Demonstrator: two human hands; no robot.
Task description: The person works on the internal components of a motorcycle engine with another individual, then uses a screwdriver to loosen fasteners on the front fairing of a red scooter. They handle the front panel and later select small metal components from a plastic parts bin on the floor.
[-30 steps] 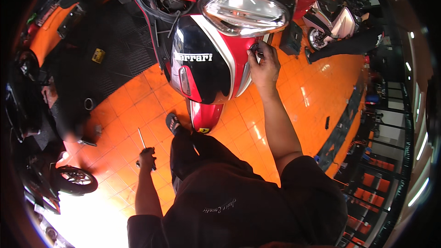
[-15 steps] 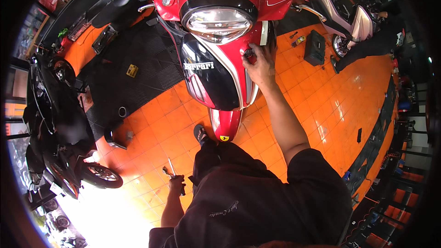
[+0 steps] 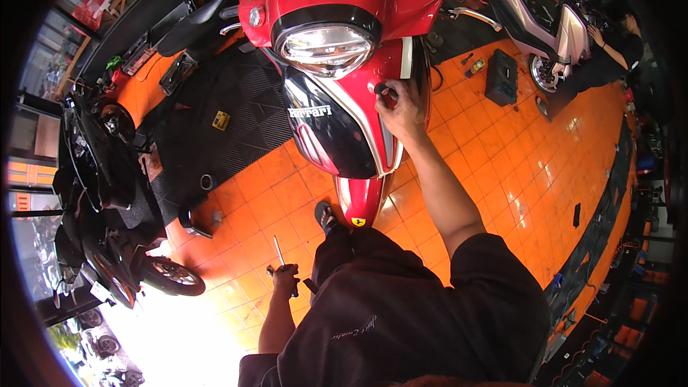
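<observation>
My right hand (image 3: 403, 113) is at the front panel of a red scooter (image 3: 362, 197), just below and right of its headlight (image 3: 326, 49). Its fingers are closed round a small dark round part (image 3: 380, 89) against the red panel; whether this part is fixed there I cannot tell. Low on the left, beside my thigh, my left hand (image 3: 284, 278) is wrapped round a screwdriver (image 3: 277, 247), whose pale shaft points up and away. Another dark tool end shows by the same fist, too small to name.
Black motorcycle (image 3: 107, 193) on the left; silver scooter (image 3: 534, 11) at the far right, a person's hand (image 3: 596, 36) on its side. A black toolbox (image 3: 502, 77) and a yellow-labelled can (image 3: 474, 67) lie on orange tiles (image 3: 494, 165). A yellow box (image 3: 221, 120) rests on black matting.
My right hand's fingers have shifted slightly, showing more of the dark round part. The screwdriver stays in my left hand. My view has shifted a little, and the other person's arm now shows.
</observation>
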